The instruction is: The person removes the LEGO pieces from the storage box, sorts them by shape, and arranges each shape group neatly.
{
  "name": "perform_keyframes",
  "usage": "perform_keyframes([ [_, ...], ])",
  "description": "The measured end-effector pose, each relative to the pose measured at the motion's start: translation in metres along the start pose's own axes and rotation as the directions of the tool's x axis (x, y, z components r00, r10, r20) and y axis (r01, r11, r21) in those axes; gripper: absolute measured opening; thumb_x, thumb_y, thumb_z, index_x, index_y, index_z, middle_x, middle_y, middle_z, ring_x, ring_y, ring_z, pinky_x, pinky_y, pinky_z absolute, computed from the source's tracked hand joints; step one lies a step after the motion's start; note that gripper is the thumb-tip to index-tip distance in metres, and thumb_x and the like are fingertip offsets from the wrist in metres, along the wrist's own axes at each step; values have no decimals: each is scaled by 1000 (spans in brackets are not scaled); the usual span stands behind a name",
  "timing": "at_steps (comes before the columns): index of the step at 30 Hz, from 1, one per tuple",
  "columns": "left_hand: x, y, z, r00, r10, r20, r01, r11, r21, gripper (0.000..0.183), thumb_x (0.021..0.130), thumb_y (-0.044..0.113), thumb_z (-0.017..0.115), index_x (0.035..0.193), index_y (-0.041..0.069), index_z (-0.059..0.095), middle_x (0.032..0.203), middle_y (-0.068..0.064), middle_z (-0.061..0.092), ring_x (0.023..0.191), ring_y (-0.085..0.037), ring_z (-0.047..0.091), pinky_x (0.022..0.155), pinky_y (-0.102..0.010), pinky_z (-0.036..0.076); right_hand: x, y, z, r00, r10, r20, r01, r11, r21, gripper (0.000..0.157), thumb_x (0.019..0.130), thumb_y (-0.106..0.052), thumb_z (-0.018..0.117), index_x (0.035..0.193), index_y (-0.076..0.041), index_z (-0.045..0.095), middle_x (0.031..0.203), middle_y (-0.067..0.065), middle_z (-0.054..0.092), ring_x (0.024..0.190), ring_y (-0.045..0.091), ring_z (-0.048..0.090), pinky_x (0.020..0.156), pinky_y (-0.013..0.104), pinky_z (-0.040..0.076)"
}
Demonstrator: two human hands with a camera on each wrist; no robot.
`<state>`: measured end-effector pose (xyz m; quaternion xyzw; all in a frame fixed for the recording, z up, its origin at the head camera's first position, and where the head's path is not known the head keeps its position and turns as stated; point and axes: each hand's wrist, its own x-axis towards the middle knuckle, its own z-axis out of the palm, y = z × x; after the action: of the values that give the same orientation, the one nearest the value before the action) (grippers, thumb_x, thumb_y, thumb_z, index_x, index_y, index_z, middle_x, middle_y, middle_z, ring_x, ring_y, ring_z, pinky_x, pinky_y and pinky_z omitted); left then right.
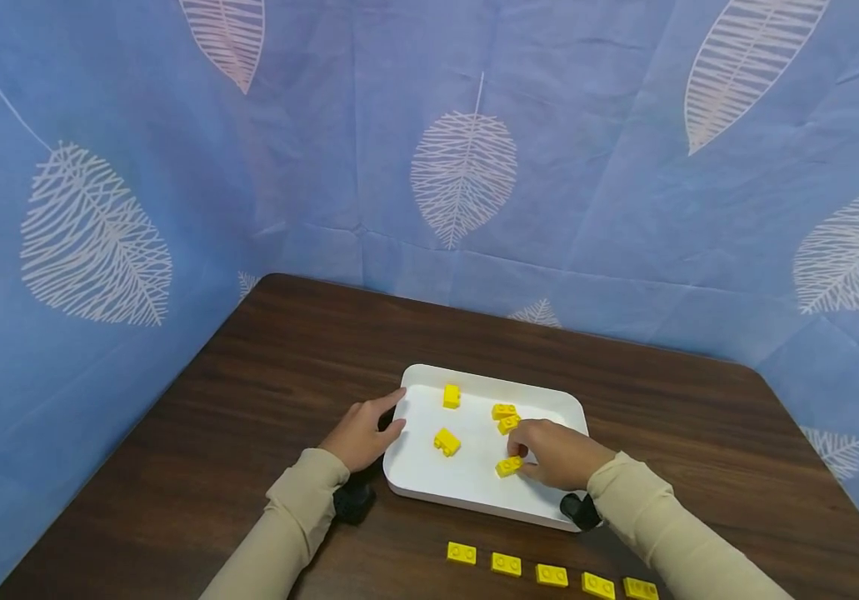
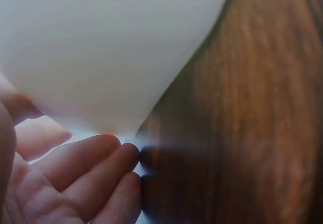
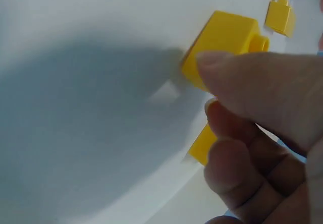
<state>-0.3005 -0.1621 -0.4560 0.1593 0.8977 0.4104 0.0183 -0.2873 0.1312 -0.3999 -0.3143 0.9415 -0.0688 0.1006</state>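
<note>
Right hand (image 1: 558, 456) pinches yellow brick (image 1: 507, 467) near one end; squarer grip advisable. Left hand (image 1: 357, 433), loosely spread, should steady tray (image 1: 476, 446).

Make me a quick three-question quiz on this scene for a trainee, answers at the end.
1. How many yellow bricks show in the row on the table in front of the tray?
2. True or false: in the head view, the left hand is at the tray's left side.
3. What is the right hand holding? A) the table; B) a brick; C) the tray.

Key: 1. Five. 2. True. 3. B.
</note>
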Motion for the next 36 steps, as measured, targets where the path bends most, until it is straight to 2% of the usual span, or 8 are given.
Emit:
perform_keyframes([
  [6,2,1,2,1000,1,-7,-1,1000,-7,53,92,18,62,140,6,45,141,-14,48,127,-28,48,101,-45,41,-15,-7,-3,995,44,-88,-44,999,3,13,80,-16,73,87,-17,62,85,-10,58,79,9,55,71,30,51],
  [12,3,0,2,1000,11,-11,-11,1000,-11,53,91,16,62,140,5,45,140,-14,48,127,-29,48,101,-46,41,-34,-29,-4,972,102,-210,-99,995,22,15,80,-20,73,91,-17,64,86,-12,57,72,5,51,65,23,50],
  [14,3,1,2,1000,4,-8,-4,1000,-14,53,91,17,62,140,6,45,140,-14,48,128,-28,48,102,-45,41,-41,-41,-1,963,108,-245,-96,993,63,16,80,-21,74,92,-18,64,87,-13,56,69,3,48,60,19,46],
  [18,4,2,2,1000,-2,-1,2,1000,-16,54,91,17,63,141,6,44,141,-14,47,128,-27,47,102,-45,40,-58,-65,15,944,55,-326,-17,993,117,18,78,-18,74,90,-20,61,85,-17,53,65,-1,43,55,15,40],
  [21,4,3,1,1000,0,-3,0,1000,-21,54,91,16,62,141,6,44,141,-14,47,128,-28,47,102,-46,40,-68,-81,32,951,4,-308,46,987,153,18,79,-20,74,89,-23,60,84,-19,50,67,-5,41,56,13,40],
  [25,4,5,-1,1000,-2,-5,2,999,-36,54,91,15,62,141,5,44,142,-14,46,129,-28,46,103,-46,39,-72,-94,53,988,-21,-153,57,971,234,14,82,-26,72,89,-23,60,85,-20,48,70,-7,41,58,14,41],
  [28,4,5,-1,1000,-7,-7,6,999,-42,53,92,15,62,141,6,44,141,-14,46,129,-28,46,104,-46,39,-72,-99,65,996,-32,-81,53,961,270,16,84,-34,70,89,-21,61,85,-20,47,69,-8,40,57,13,41],
  [36,0,3,0,1000,-18,-11,17,999,-38,53,91,15,62,141,7,44,140,-14,48,129,-28,47,103,-46,39,-75,-99,81,975,-107,-193,156,953,260,33,88,-48,60,85,-16,63,81,-17,48,64,-11,36,52,9,37],
])
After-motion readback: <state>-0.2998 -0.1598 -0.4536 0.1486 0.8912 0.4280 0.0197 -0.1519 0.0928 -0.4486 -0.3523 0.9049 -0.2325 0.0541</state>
